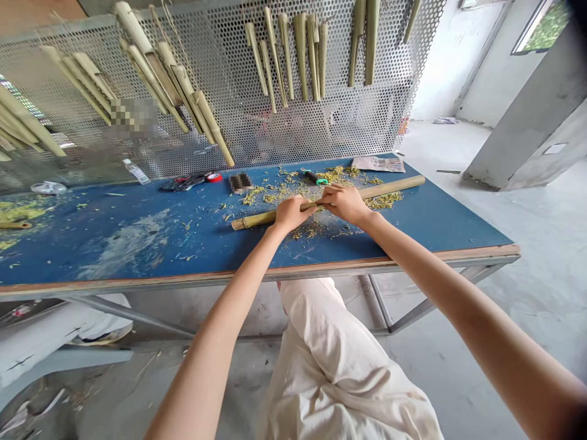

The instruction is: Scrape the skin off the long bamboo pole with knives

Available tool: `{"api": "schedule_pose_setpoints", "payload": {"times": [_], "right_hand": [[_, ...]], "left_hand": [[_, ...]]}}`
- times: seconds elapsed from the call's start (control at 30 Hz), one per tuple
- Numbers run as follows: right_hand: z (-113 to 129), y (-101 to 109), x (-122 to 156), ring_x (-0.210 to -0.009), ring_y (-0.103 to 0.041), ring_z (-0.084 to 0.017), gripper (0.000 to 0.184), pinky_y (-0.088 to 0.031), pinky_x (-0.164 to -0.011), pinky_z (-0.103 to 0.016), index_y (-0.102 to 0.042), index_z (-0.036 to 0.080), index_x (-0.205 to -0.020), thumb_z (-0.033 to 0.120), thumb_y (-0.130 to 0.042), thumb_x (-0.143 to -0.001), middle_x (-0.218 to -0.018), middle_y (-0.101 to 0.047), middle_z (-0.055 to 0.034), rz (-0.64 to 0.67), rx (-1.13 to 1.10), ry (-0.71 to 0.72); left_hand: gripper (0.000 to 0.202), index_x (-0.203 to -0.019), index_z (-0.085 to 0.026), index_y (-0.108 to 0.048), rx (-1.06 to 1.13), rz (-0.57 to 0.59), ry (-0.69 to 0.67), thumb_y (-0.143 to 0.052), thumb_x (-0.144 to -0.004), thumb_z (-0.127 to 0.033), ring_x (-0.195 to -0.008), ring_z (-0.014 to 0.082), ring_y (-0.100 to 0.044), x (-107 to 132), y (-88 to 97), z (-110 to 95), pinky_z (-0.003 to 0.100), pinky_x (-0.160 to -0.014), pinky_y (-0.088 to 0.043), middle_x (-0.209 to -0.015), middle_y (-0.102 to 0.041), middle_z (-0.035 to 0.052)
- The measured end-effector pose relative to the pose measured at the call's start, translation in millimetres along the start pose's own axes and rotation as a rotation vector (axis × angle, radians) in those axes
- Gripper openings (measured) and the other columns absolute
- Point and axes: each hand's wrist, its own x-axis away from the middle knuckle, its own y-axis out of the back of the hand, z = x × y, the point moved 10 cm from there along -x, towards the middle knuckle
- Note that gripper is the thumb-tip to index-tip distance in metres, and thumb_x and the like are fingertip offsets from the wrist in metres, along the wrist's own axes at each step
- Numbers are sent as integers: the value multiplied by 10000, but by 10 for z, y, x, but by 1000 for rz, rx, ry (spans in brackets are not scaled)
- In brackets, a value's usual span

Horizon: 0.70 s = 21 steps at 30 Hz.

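A long pale bamboo stick (389, 186) lies slantwise across the blue table (137, 238), its left end greener. My left hand (290, 214) is closed round the stick near its middle. Just to the right, my right hand (345, 201) is also wrapped on the stick, fingers curled; whether it also holds a small tool is hidden. Yellow-green bamboo shavings (275, 197) are scattered under and behind both hands.
A green-handled tool (314, 178) lies behind the stick, beside a paper (378, 164). Tape roll (213, 177), scissors-like items (183, 183) and a small bottle (136, 172) lie further left. Bamboo strips (306, 55) hang on the perforated metal screen (238, 122). Another person's clothing shows lower left.
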Motion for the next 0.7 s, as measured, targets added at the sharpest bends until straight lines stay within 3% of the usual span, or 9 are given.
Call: {"api": "schedule_pose_setpoints", "payload": {"times": [0.27, 0.53, 0.7], "right_hand": [[-168, 43, 47, -910, -603, -225, 275, -326, -643, -305, -808, 220, -1082, 232, -573, -940, -961, -711, -95, 38, 21, -66], [89, -10, 4, -878, -572, -204, 313, -278, -620, -317, -798, 224, -1039, 161, -501, -963, -990, -701, -97, 68, 114, 40], [-88, 38, 29, -877, -581, -208, 257, -288, -630, -311, -806, 228, -1021, 203, -567, -932, -954, -703, -83, 60, 67, -21]], "left_hand": [[314, -1053, -240, -776, -1, 8, 11, -634, -949, -500, -983, 235, -633, 24, -7, 2, 300, -764, -419, -1016, -724, 62], [300, -995, -253, -790, 7, 26, 5, -603, -957, -485, -920, 222, -629, 14, -6, -18, 308, -686, -393, -977, -717, 40], [313, -1016, -249, -789, 9, 10, 25, -630, -937, -507, -897, 220, -634, 19, 4, 5, 307, -679, -391, -980, -729, 44]]}}
